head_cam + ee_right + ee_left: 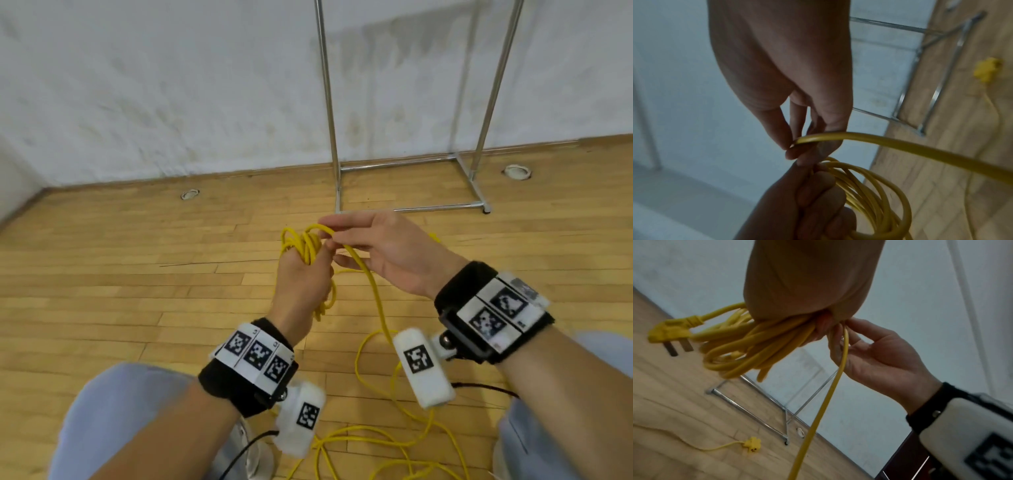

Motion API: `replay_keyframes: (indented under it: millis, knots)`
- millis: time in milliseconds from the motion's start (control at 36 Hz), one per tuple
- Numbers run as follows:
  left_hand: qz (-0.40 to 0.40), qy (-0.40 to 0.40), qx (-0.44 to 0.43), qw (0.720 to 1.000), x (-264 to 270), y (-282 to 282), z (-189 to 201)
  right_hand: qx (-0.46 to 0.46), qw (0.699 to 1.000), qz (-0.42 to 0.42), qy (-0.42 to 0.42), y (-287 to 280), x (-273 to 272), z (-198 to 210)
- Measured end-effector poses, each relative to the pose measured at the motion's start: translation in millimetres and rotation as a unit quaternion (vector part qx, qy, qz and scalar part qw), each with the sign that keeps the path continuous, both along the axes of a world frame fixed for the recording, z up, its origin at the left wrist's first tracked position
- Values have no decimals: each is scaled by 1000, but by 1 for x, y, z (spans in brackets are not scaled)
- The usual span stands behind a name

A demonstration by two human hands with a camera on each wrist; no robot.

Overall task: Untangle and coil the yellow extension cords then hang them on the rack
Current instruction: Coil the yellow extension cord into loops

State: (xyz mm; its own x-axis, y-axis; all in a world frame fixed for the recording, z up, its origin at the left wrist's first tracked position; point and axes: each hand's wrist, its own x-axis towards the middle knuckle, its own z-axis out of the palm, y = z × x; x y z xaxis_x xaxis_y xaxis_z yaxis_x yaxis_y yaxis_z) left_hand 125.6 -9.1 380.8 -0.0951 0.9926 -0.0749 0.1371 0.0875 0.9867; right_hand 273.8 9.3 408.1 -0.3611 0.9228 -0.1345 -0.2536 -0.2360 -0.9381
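Note:
My left hand [303,274] grips a bundle of yellow cord loops [303,245], held up over the floor; the loops [748,347] hang below its fist, and a yellow plug [668,332] with two flat prongs dangles from them. My right hand [373,246] pinches the running strand [859,138] between thumb and fingertips, right beside the left fist. From there the strand [375,291] drops to loose yellow cord [387,442] on the floor by my knees. The metal rack [404,164] stands against the wall ahead.
A yellow socket end [753,444] lies on the wooden floor near the rack's foot [786,437]. Two round floor fittings [190,194] [517,171] sit near the white wall. My knees [113,411] flank the loose cord.

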Motion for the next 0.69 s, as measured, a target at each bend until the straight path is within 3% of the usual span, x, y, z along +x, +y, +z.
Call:
replay_keyframes:
  millis: [111, 222, 361, 528, 694]
  knots:
    - [4, -132, -75, 988, 6, -8, 3, 83, 989, -67, -99, -16, -2, 0]
    - [-29, -231, -116, 966, 10, -12, 5, 96, 984, -110, -99, -26, -13, -7]
    - [1, -195, -101, 976, 17, -10, 2, 170, 942, -193, -217, -28, -20, -19]
    - [40, -191, -91, 976, 24, -3, 14, 187, 921, -218, -263, -31, -22, -20]
    - [70, -244, -115, 961, 18, 18, 32, 177, 928, -214, -250, -37, -28, -25]
